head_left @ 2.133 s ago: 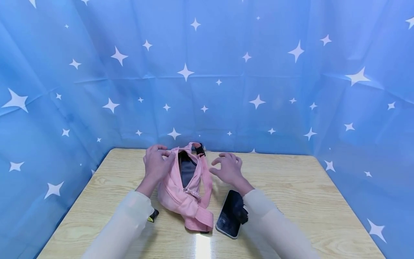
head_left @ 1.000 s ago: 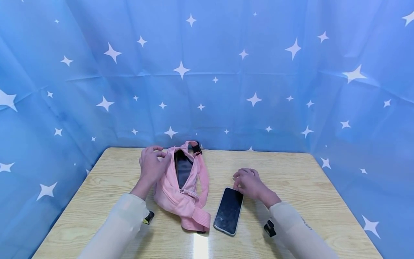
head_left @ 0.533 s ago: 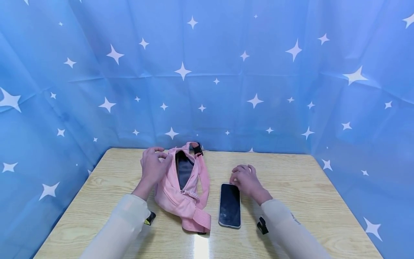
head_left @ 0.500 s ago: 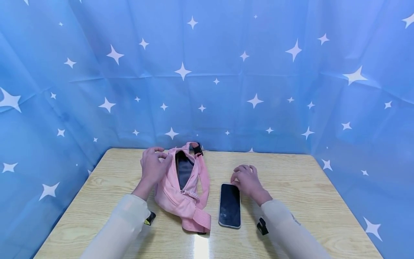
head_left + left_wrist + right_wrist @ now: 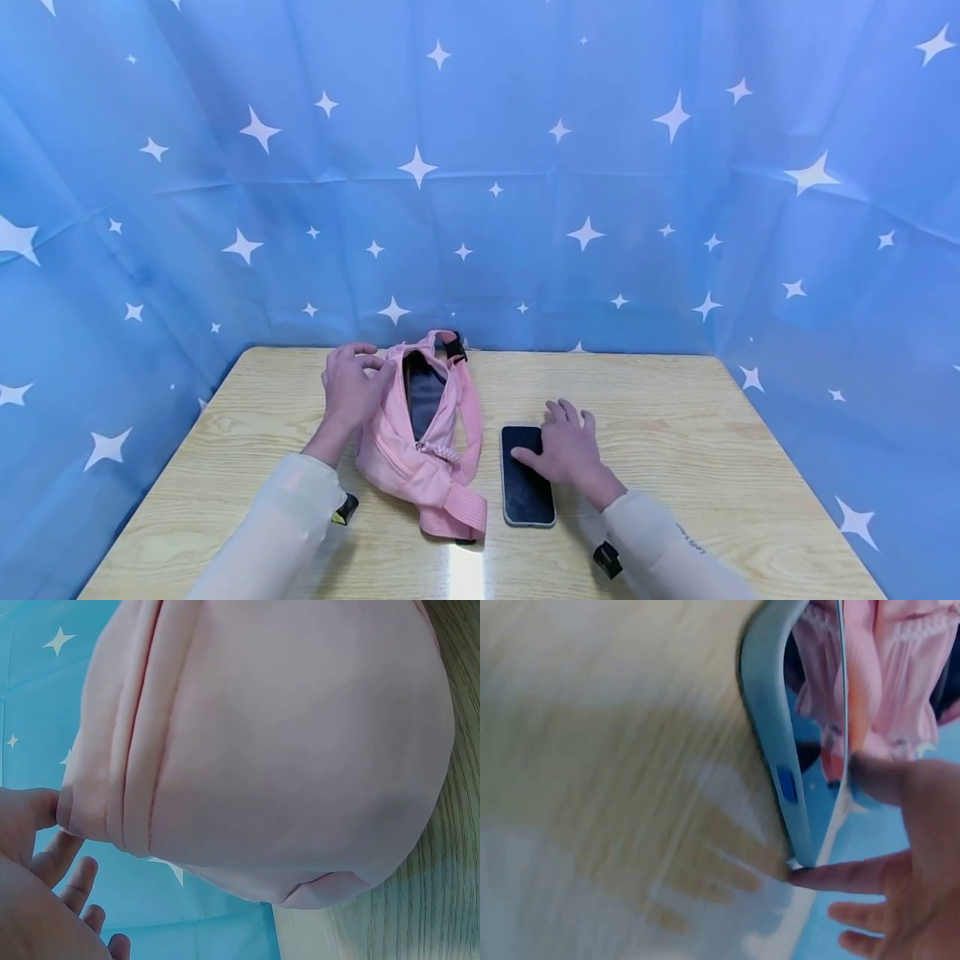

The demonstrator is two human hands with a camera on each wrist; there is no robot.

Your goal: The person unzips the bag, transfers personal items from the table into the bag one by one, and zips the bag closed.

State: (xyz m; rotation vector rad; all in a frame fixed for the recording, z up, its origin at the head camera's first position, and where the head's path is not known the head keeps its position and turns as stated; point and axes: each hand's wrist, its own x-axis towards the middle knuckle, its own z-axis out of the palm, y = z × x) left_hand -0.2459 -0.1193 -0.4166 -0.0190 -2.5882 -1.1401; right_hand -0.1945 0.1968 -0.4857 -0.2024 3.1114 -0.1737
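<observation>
A pink waist bag [image 5: 393,450] stands on the table with its zip undone and its dark lining showing. My left hand [image 5: 354,387] pinches the left rim of its mouth between thumb and forefinger; in the left wrist view, the bag's smooth side [image 5: 300,735] fills most of the picture. To the right of the bag, a smartphone [image 5: 525,496] in a pale case lies screen up. My right hand [image 5: 570,450] is at its right edge, fingers spread, thumb stretched over the screen. The right wrist view shows the forefinger touching the phone case's edge [image 5: 769,705].
The bag's pink strap [image 5: 471,408] and black buckle [image 5: 456,346] lie along its right side. A wooden table [image 5: 660,433] carries everything. Blue star-patterned curtains [image 5: 480,125] enclose its back and sides. Black wristband pieces [image 5: 607,560] hang beneath the sleeves.
My right hand has gone from beside the bag to the phone; its thumb has moved from the top edge onto the screen. The phone has turned straighter. My left hand stays on the bag's rim.
</observation>
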